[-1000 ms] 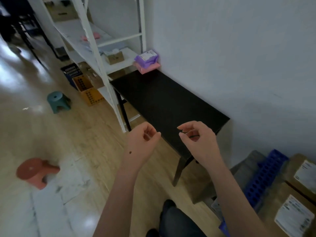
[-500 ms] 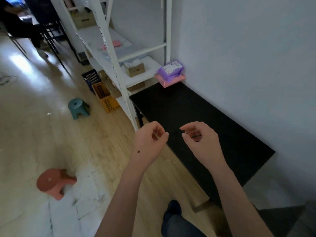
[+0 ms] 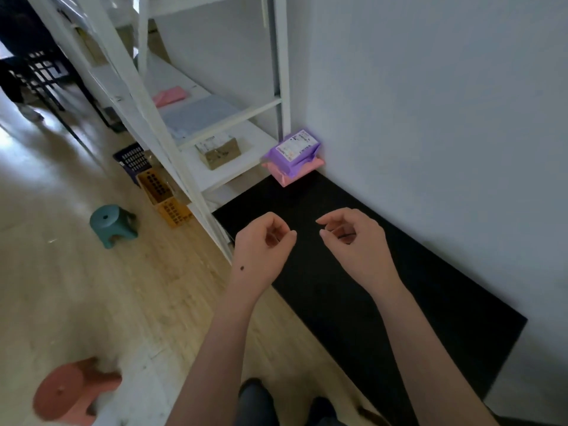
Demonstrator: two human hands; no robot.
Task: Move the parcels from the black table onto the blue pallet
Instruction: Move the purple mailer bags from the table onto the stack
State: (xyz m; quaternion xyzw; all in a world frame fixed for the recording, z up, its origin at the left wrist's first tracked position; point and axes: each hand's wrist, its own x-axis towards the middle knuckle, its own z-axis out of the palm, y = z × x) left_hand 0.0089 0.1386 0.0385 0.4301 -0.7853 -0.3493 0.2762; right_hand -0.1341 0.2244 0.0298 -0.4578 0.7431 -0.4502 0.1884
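Observation:
A purple parcel [image 3: 293, 150] with a white label lies on top of a pink parcel [image 3: 289, 176] at the far end of the black table [image 3: 399, 302], against the white wall. My left hand [image 3: 261, 244] hovers over the table's near left edge, fingers loosely curled, holding nothing. My right hand [image 3: 353, 238] hangs over the table's middle, also loosely curled and empty. Both hands are well short of the parcels. The blue pallet is out of view.
A white shelf rack [image 3: 190, 133] stands left of the table, holding a brown box [image 3: 218, 150] and a pink packet [image 3: 169, 95]. Orange crates [image 3: 166, 198], a dark crate [image 3: 133, 159], a teal stool [image 3: 112, 224] and a red stool [image 3: 72, 392] sit on the wooden floor.
The view has swung left and moved along the table toward the parcels; the blue pallet and its boxes have left the frame. Both hands keep the same loose, empty pose.

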